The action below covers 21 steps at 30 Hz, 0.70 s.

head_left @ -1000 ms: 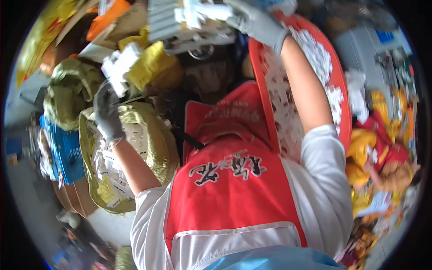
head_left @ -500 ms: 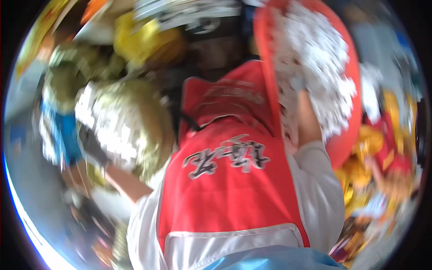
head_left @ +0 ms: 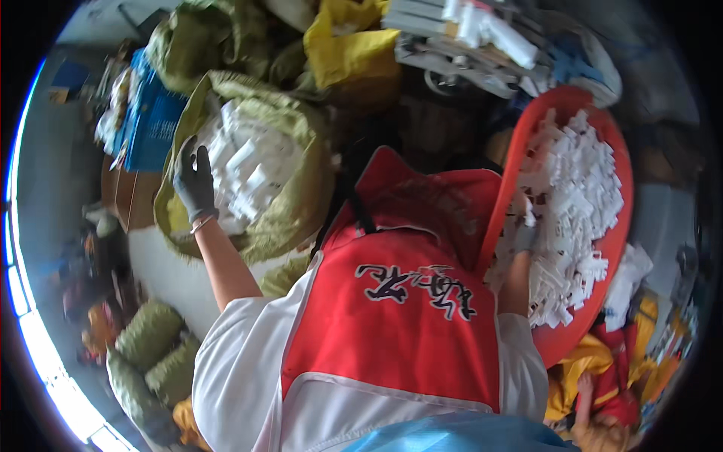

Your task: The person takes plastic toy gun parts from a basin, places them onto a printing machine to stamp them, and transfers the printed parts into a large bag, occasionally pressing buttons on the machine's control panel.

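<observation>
Presently, the person's left hand (head_left: 194, 181), in a grey work glove, is held over the left side of a large olive-green woven sack (head_left: 301, 207). Its fingers are extended, with the thumb standing apart from them, and nothing is seen in its grasp. Whether this hand touches the sack, I am not able to say. Inside the sack's wide mouth there is a heap of small white plastic-looking pieces (head_left: 252, 162), just to the right of the hand.

The right hand (head_left: 525, 235), also in a grey glove, is reaching down into a long oval red plastic basin (head_left: 556, 346), near its left wall. A loose pile of similar white narrow pieces (head_left: 584, 177) fills much of this basin. One white piece lies right at the fingers, but the fingers are partly hidden, so I cannot say if they are closed on it.

Between the sack and the basin is the person's body, with a bright red apron (head_left: 392, 331) over a white short-sleeved shirt (head_left: 237, 361). Beyond the sack stands a bright yellow sack (head_left: 350, 56), and farther to the right a grey slatted platform (head_left: 422, 22) bears some white pieces on top.
</observation>
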Motion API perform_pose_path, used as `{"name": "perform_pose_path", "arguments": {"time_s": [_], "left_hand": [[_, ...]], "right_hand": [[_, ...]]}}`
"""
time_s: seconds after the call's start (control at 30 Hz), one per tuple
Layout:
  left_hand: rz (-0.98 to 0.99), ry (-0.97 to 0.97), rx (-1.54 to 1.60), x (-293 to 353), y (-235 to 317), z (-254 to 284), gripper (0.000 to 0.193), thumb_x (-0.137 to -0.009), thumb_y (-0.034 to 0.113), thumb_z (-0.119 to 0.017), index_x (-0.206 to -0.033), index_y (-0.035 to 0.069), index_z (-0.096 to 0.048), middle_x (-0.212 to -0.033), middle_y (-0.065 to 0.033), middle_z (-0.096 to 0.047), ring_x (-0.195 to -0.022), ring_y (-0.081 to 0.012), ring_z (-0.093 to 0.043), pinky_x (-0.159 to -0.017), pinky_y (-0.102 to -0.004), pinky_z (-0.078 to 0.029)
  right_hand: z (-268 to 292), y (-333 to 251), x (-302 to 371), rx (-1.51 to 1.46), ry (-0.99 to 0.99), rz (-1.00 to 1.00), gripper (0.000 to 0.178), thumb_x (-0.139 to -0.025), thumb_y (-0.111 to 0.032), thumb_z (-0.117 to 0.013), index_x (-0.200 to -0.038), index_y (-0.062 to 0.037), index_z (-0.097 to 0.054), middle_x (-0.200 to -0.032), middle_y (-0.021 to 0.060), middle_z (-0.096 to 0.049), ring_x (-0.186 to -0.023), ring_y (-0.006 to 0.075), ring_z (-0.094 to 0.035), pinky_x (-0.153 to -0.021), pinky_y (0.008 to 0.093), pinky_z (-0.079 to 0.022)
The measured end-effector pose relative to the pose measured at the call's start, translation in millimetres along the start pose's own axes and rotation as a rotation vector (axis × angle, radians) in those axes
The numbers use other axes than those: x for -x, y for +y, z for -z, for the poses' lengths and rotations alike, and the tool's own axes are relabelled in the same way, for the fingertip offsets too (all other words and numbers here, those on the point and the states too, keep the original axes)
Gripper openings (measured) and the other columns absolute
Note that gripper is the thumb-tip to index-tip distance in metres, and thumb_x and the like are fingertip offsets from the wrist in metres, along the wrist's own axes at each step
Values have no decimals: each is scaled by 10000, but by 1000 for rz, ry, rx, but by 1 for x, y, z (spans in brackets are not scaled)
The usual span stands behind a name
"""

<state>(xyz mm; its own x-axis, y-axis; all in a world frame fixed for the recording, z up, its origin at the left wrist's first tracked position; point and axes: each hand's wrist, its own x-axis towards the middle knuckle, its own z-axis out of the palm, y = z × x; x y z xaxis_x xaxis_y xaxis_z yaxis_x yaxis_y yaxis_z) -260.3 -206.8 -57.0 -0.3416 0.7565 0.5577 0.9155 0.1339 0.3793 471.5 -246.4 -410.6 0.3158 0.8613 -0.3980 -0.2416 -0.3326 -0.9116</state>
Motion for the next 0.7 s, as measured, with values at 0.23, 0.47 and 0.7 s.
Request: {"name": "perform_pose_path", "arguments": {"time_s": [0.23,0.47,0.7], "left_hand": [[-350,-126,359,-54,134,-64,248,-866,82,-614,-1111,64,-645,-1021,-106,-674,-860,-213,-661,-782,-305,-507],[-684,-349,587,-91,261,-121,273,-846,95,-633,-1114,42,-627,-1070,-129,-659,-971,-260,-646,-834,-311,-496],[-862,-549,496,-124,327,-164,405,-726,78,-679,-1123,89,-603,-1056,-152,-645,-989,-369,-596,-850,-394,-482]], "right_hand": [[-57,-22,67,565,-10,304,478,-951,-286,-494,-1384,-96,-420,-1137,52,-570,-910,168,-569,-770,289,-477],[-68,-87,124,106,246,100,486,-992,-396,-404,-1354,-73,-438,-903,12,-584,-700,85,-508,-590,234,-435],[-85,-142,146,53,264,142,449,-994,-312,-417,-1366,-62,-425,-1034,65,-593,-874,126,-559,-741,254,-467]]}}
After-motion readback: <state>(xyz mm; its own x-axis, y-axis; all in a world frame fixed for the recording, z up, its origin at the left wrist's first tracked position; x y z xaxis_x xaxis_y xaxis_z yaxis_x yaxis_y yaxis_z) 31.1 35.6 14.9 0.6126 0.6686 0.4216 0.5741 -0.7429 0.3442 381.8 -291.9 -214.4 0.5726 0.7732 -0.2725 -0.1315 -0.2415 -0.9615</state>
